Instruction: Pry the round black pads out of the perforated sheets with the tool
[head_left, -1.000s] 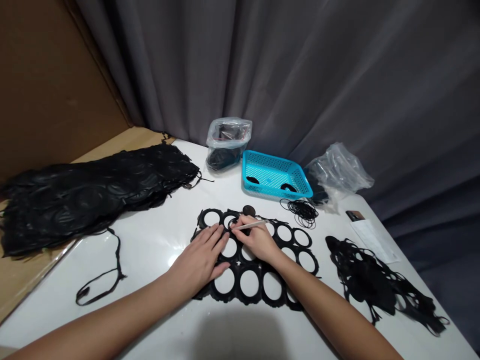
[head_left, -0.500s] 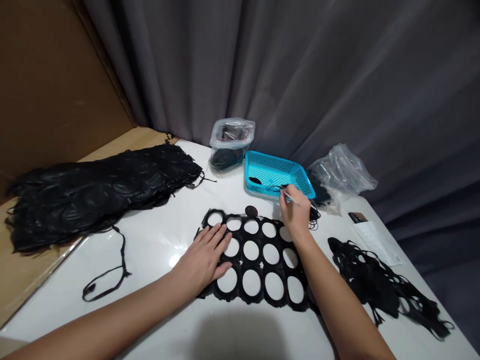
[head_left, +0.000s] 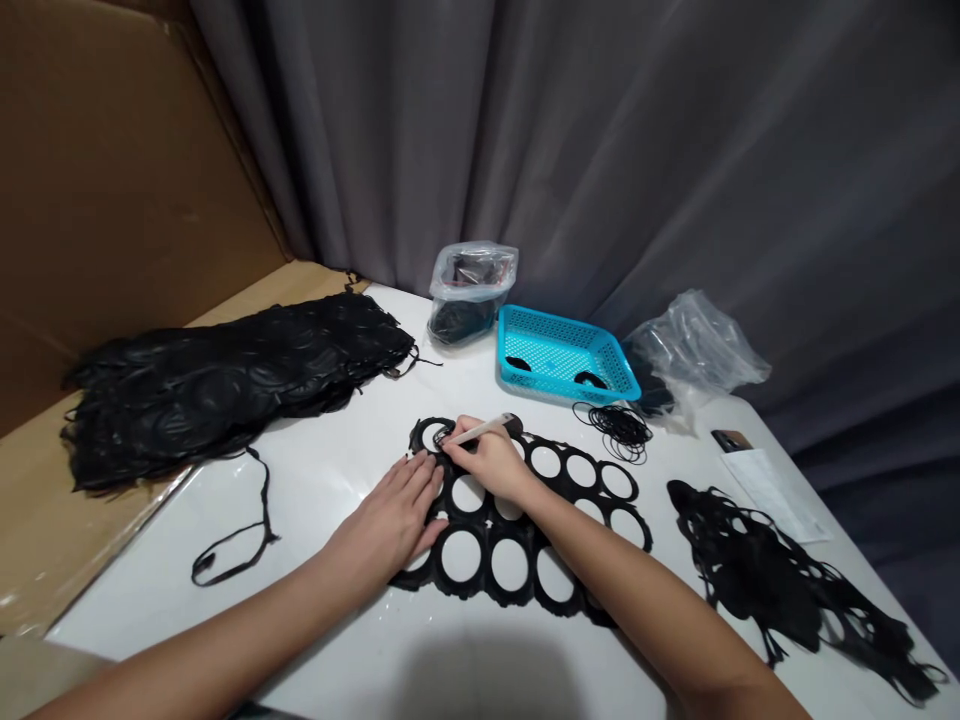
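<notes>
The basket [head_left: 555, 352] was turquoise, patterned with small perforations. In front of it, the perforated sheet [head_left: 486, 562] was black with rows of round openings and the slim tool [head_left: 480, 430] off-white; behind it, the curtain [head_left: 600, 170] was grey; to its left, the stack [head_left: 240, 380] was black; beneath it, the tabletop [head_left: 322, 460] white.

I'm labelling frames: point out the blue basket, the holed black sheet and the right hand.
Blue basket [head_left: 556, 357], head view: bare floor.
Holed black sheet [head_left: 487, 572], head view: web between holes.
Right hand [head_left: 496, 462], head view: its back.
</notes>
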